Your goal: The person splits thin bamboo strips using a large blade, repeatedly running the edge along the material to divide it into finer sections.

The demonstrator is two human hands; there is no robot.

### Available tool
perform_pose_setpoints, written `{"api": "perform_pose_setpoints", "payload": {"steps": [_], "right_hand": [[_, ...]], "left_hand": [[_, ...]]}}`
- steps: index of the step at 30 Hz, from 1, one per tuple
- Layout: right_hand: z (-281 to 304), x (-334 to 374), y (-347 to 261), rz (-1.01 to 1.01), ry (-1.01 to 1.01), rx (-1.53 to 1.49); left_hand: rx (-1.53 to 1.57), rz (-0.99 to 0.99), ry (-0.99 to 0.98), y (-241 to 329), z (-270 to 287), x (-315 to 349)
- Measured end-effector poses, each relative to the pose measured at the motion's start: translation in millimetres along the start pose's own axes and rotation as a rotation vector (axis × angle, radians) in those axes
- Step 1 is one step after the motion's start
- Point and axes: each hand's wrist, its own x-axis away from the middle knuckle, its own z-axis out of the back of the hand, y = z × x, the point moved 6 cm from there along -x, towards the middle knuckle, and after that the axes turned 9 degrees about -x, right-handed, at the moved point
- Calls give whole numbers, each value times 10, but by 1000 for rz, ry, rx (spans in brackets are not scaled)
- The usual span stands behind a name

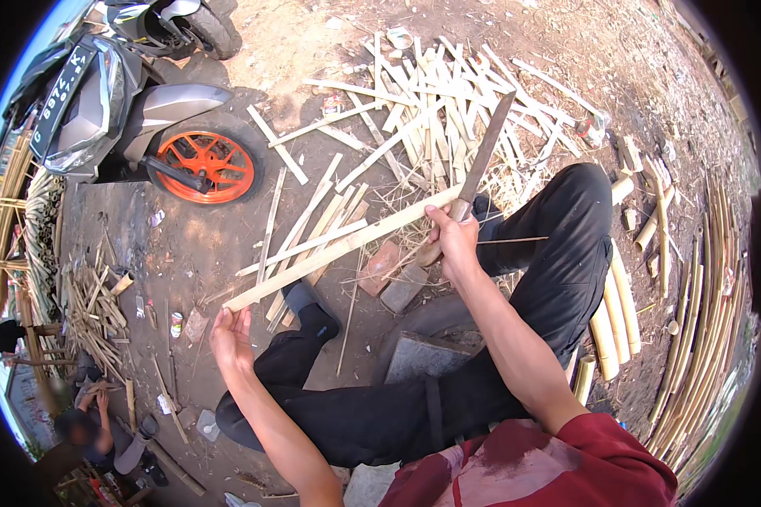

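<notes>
Brown dirt ground (271, 72) is all around you. A motorbike (93, 110) with an orange wheel (210, 166) stands at the far left. Low on the left, another person (101, 435) is sitting, and what they hold is too small to tell. A big, messy pile (444, 110) of pale sticks lies on the dirt in front of you. Long, thin poles (706, 296) lie side by side on your right. Some short, fat tubes (621, 304) lie beside your bent right leg (558, 245).

One long, pale strip (347, 247) is up in front of you, over the ground. It slants from your left up to the knife (484, 156) on your right. The knife has a long, dark blade that points up and away from you, and a wooden handle. Your right hand (454, 237) has its fingers closed round that handle, with the thumb up by the strip. Your left hand (232, 338) has its fingers half curled, and the tips touch the strip's near end. You cannot tell if they pinch it. A red brick (380, 264) lies just left of your right hand. A small can (176, 324) is left of your left hand.
</notes>
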Motion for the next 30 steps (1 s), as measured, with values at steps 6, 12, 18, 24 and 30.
{"api": "perform_pose_setpoints", "payload": {"steps": [6,12,18,24,30], "right_hand": [[-333,185,-552,257,-149,11],[-625,649,-353,247,-371,175],[-675,945,64,281,-527,412],[-581,873,54,234,-521,430],[-570,855,40,181,-526,448]], "left_hand": [[-827,-529,145,106,-681,326],[-474,-717,-529,461,-1898,1096],[-270,-596,-715,421,-2227,1217],[-354,-800,-670,667,-2120,1217],[-396,-561,-708,529,-2041,1133]]}}
